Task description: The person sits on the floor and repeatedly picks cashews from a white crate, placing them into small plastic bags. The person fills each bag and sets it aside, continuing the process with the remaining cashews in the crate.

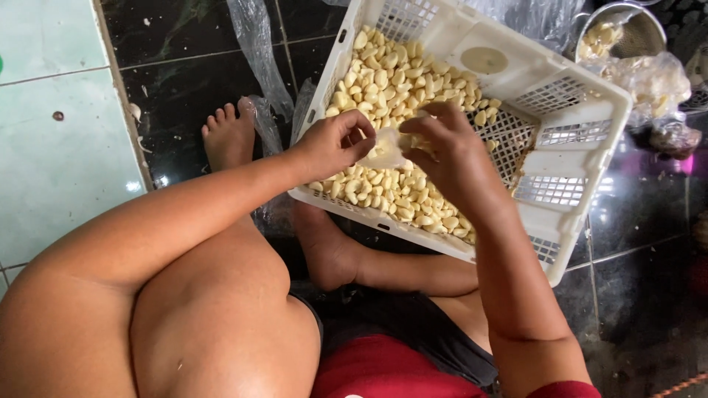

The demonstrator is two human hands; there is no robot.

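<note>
White perforated plastic crate (half full of peeled garlic cloves): left hand and right hand both pinch one pale clove above its near edge.

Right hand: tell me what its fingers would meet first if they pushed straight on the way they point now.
The right hand points left toward the left hand. It would probably first meet the pale garlic clove pinched between them, then the left fingers; depth is unclear.

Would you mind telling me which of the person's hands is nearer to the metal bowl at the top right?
The right hand. It works over the white crate, on the side toward the metal bowl; the left hand sits further away, at the crate's opposite edge.
</note>
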